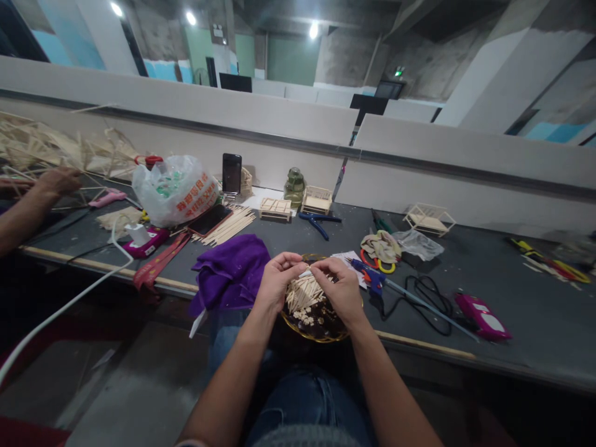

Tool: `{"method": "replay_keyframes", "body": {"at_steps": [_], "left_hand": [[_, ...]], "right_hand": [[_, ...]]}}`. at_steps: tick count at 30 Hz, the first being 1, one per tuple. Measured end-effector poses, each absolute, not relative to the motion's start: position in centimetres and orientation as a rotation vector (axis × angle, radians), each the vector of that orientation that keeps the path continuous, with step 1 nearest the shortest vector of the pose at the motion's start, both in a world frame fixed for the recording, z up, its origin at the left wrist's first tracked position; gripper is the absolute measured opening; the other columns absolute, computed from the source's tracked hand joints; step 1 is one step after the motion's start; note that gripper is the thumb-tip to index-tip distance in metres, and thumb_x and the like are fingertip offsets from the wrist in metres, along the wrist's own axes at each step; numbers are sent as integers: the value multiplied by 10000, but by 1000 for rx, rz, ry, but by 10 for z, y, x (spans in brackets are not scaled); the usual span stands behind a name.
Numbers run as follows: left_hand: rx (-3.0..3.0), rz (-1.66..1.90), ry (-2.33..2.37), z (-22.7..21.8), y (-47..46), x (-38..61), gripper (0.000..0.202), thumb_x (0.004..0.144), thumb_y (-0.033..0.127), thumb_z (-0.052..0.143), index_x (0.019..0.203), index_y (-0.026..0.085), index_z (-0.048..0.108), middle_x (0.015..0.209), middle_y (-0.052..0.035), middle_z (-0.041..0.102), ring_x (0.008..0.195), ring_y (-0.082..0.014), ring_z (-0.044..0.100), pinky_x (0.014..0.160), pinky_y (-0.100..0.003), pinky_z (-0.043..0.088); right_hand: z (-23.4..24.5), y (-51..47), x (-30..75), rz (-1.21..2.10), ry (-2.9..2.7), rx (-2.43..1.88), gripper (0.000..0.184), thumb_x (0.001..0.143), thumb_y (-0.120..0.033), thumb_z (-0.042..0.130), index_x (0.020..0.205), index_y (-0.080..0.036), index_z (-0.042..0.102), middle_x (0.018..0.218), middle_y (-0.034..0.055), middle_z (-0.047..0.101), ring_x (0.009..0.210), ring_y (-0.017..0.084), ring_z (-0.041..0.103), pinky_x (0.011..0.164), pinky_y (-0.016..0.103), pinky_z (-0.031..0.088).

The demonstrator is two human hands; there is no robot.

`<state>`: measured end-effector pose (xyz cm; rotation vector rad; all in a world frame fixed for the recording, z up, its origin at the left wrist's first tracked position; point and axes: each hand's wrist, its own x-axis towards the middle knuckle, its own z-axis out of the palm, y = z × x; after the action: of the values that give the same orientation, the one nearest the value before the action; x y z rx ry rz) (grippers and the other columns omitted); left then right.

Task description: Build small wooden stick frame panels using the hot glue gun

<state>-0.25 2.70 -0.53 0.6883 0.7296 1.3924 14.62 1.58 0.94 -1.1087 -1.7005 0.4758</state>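
Note:
My left hand [282, 276] and my right hand [339, 285] meet above a round basket [321, 339] at the table's front edge. The fingertips of both are pinched together around a small pale piece, mostly hidden by the fingers. Inside the dark-lined, gold-rimmed basket lie many short wooden sticks [303, 297] and a small heap of tiny wooden bits [305, 318]. A purple cloth [230, 270] is bunched just left of my left hand. To the right of my right hand lies a blue glue gun [372, 279].
Small stick-built frames [274, 209] stand near the partition, beside a green jar [294, 186] and blue pliers [319, 223]. Long sticks [233, 225], a plastic bag [174, 189] and a pink power strip [482, 315] with a black cord are around. Another person's hand [58, 182] works at far left.

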Motion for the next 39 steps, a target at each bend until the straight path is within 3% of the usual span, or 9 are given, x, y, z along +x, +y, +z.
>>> {"method": "replay_keyframes", "body": {"at_steps": [9,18,39], "left_hand": [[720,1390,727,-8,27,-3,325,567,212,891,797,133,676,661,13,664,564,-72,581,580,-181,453],[766,1386,761,-7,27,-3,300,603,241,874,812,133,689,676,8,659,575,-69,568,588,-180,434],[769,1410,793,-3,27,-2,300,570,229,872,795,140,695,679,21,632,531,-57,516,544,-186,407]], "right_hand": [[8,17,147,582,-1652,-1129,147,854,-319,653,793,-201,714,782,25,684,735,169,590,701,296,446],[3,20,151,1043,-1373,-1104,233,784,-424,720,811,-193,714,771,24,699,720,177,616,698,293,474],[-1,19,147,1072,-1342,-1123,278,748,-458,745,828,-192,737,787,32,727,721,185,637,690,298,490]]}}
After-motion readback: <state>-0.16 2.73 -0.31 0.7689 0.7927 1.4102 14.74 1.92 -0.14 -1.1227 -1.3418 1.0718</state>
